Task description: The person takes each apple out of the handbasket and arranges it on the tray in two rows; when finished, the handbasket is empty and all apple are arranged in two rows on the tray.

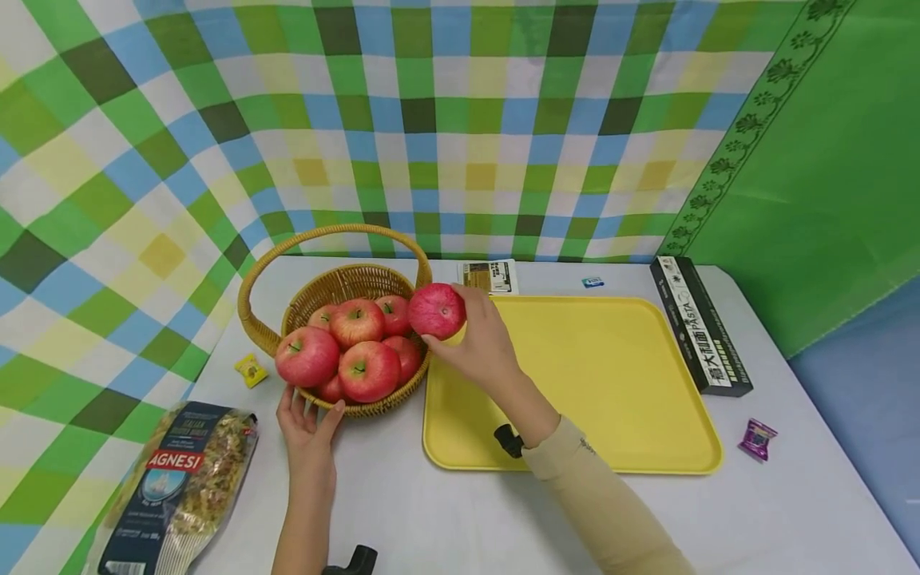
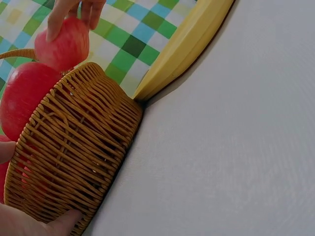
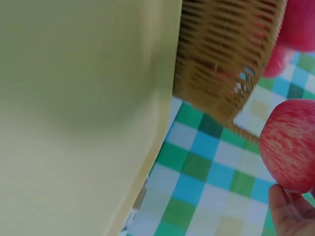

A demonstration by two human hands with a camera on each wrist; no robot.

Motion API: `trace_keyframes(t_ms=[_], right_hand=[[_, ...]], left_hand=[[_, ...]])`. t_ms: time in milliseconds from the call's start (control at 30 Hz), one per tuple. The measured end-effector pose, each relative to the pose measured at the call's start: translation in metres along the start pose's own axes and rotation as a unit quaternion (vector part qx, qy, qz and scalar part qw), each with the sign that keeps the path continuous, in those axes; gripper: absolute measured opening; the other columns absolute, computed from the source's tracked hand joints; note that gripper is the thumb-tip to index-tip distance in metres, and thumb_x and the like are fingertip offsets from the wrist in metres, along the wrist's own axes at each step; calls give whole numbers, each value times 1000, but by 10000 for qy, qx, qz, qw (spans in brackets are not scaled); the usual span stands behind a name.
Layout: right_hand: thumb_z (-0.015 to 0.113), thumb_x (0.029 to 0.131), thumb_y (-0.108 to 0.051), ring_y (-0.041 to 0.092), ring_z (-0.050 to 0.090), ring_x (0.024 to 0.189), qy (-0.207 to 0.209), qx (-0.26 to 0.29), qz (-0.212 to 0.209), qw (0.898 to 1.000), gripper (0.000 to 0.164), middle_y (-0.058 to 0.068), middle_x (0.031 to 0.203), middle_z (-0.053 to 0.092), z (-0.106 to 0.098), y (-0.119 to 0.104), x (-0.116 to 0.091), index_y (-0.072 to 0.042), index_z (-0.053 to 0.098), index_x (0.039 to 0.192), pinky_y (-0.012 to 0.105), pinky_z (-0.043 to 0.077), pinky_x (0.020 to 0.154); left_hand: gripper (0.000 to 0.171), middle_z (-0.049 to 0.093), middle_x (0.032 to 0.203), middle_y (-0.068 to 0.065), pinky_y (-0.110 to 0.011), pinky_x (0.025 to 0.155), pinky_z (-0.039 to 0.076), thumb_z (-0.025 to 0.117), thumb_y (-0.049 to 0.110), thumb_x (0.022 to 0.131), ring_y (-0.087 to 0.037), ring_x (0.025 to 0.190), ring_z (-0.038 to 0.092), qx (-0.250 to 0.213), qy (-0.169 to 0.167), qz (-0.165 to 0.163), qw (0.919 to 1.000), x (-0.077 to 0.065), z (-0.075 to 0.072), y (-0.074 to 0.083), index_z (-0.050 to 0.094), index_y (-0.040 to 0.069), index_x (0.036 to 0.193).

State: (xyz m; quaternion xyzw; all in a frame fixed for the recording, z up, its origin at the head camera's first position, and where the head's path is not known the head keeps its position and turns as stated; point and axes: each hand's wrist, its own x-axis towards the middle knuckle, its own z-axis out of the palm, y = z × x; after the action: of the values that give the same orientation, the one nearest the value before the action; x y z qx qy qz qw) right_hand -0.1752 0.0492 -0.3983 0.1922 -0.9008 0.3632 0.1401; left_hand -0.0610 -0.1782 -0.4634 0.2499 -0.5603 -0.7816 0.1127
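Observation:
My right hand point(image 1: 480, 343) holds a red apple point(image 1: 437, 311) between thumb and fingers, raised at the right side of a wicker basket point(image 1: 388, 405). In the right wrist view the apple point(image 3: 290, 145) shows streaked red skin, with fingertips point(image 3: 280, 196) against its lower end. Several red apples point(image 1: 369, 371) fill the basket, which has an arched handle point(image 1: 338, 230). My left hand point(image 1: 309, 427) grips the basket's near side; in the left wrist view one finger point(image 2: 6, 151) is at the rim and another digit point(image 2: 66, 221) presses the woven wall.
A yellow tray point(image 1: 575, 383) lies right of the basket. Beyond it is a black pasta box point(image 1: 700, 327), with a purple wrapped sweet point(image 1: 757, 439) nearby. An Agnesi pasta bag point(image 1: 180, 479) and a yellow packet point(image 1: 251, 370) lie left. Behind are a small card point(image 1: 489, 276) and blue packet point(image 1: 592, 282).

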Motion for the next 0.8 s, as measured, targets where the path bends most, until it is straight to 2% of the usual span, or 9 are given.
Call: trace_keyframes(t_ms=[100, 200, 433, 600, 800], right_hand=[[80, 76, -36, 24, 54, 109, 128, 181, 165, 9996, 76, 10, 125, 48, -8, 9, 1, -7, 42, 135, 42, 56, 85], [80, 76, -38, 26, 55, 108, 100, 263, 503, 9983, 77, 12, 126, 46, -12, 23, 3, -6, 42, 136, 44, 56, 84], [77, 76, -47, 32, 55, 109, -447, 115, 1368, 9895, 81, 14, 127, 46, -2, 57, 13, -7, 44, 138, 50, 54, 85], [76, 77, -47, 34, 55, 110, -827, 33, 1589, 9838, 81, 16, 130, 45, 12, 74, 19, -6, 44, 138, 51, 52, 88], [76, 78, -46, 34, 54, 112, -1025, -48, 1629, 9813, 82, 17, 132, 44, 24, 77, 20, -5, 41, 141, 49, 51, 92]], left_hand=[[89, 2, 161, 3, -30, 106, 37, 65, 5, 92, -19, 146, 10, 24, 3, -23, 10000, 0, 0, 0, 4, 32, 152], [89, 2, 161, 3, -30, 106, 37, 64, 6, 92, -19, 146, 10, 49, 20, -38, 10000, -1, 0, 0, 4, 32, 152], [89, 2, 161, 2, -31, 106, 37, 65, 6, 91, -20, 146, 10, -10, 31, -18, 10000, -1, 1, 0, 5, 32, 152], [89, 3, 161, 2, -30, 105, 39, 65, 5, 91, -20, 145, 11, -40, 30, 5, 10000, -1, 0, 1, 5, 31, 152], [90, 4, 161, 2, -29, 104, 40, 66, 5, 91, -21, 145, 12, -85, 19, 14, 10000, -1, 0, -1, 5, 31, 152]])
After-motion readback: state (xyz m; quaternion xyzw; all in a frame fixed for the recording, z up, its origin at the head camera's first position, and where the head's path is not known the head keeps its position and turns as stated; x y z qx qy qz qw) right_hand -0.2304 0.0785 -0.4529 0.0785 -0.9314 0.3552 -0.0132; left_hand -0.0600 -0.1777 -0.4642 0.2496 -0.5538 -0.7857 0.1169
